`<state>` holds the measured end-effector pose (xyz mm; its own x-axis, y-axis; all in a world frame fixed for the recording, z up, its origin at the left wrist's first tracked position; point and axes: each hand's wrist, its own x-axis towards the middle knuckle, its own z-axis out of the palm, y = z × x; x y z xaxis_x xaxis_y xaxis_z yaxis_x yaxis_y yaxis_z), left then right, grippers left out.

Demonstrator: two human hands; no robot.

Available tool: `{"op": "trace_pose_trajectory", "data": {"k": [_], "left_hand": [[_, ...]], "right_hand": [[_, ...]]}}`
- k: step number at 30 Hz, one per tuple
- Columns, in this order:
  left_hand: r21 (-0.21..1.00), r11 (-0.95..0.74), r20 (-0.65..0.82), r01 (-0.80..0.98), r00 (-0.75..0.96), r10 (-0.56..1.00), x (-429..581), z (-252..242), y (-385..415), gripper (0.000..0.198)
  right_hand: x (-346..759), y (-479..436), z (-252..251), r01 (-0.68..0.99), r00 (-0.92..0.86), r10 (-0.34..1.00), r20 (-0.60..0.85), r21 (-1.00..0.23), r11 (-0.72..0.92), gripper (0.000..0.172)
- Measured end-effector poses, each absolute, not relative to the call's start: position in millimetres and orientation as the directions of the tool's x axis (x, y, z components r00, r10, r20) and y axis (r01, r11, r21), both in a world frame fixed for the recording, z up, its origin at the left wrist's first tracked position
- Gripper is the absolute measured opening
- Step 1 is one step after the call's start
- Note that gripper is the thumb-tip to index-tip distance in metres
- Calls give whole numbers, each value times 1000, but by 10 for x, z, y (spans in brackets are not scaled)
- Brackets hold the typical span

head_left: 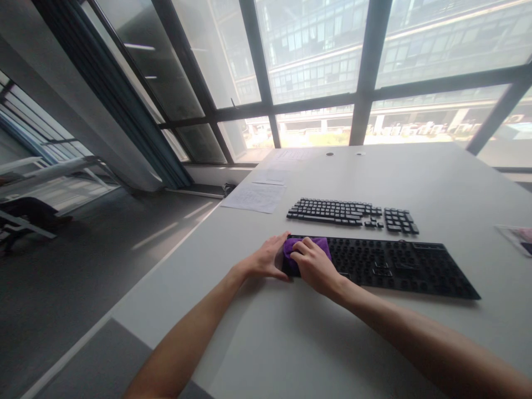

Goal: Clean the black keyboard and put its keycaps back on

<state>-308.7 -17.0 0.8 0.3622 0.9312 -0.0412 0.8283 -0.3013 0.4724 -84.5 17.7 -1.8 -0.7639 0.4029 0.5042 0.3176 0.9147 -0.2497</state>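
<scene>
A black keyboard base (399, 266) with its keycaps off lies on the white table (291, 332). My right hand (315, 266) presses a bunched purple cloth (291, 249) onto the base's left end, fingers curled over it. My left hand (268, 259) rests on the table at the base's left edge, its fingers touching that edge and the cloth. Behind the base, a set of black keycaps (349, 213) is laid out in keyboard order.
Printed paper sheets (255, 197) lie at the table's far left. A clear packet with something pink (517, 237) sits at the right edge. Large windows (316, 66) stand behind the table. Dark floor and a grey rack (45, 177) are to the left.
</scene>
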Motion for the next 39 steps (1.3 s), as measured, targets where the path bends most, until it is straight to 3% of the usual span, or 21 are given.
{"op": "trace_pose_trajectory", "data": {"k": [3, 6, 10, 14, 16, 20, 22, 26, 29, 33, 39], "left_hand": [[469, -297, -41, 831, 357, 933, -3077, 6, -163, 142], [461, -291, -45, 839, 349, 936, -3073, -2, -170, 141], [469, -300, -37, 831, 358, 933, -3086, -2, -184, 141], [478, -301, -46, 825, 365, 930, -3114, -6, -180, 141], [475, -303, -50, 826, 369, 928, -3120, -7, -175, 141], [472, -296, -74, 831, 372, 925, -3113, 7, -171, 141], [475, -296, -75, 829, 374, 925, -3110, 13, -171, 141], [481, -321, -51, 816, 391, 919, -3122, 1, -173, 140], [482, -310, -47, 819, 377, 925, -3135, -18, -181, 141], [483, -314, -40, 818, 378, 925, -3151, -34, -185, 140], [494, -404, 48, 770, 440, 897, -3164, -34, -183, 135]], "right_hand": [[-841, 164, -11, 244, -764, 360, 536, -277, 930, 22], [-871, 120, -18, 193, -840, 283, 464, -232, 953, 18], [-885, 156, -51, 407, -770, 462, 441, -219, 887, 14], [-833, 260, -58, 496, -621, 583, 523, -314, 810, 28], [-813, 271, -51, 484, -612, 592, 525, -344, 805, 32], [-799, 249, -29, 405, -758, 494, 426, -285, 868, 24], [-783, 274, -14, 480, -727, 555, 404, -278, 832, 22], [-736, 376, 18, 572, -552, 684, 478, -379, 727, 26], [-747, 379, 23, 479, -590, 638, 495, -421, 770, 33], [-800, 329, 2, 462, -678, 592, 436, -374, 804, 28], [-792, 462, -19, 462, -481, 721, 498, -555, 692, 30]]}}
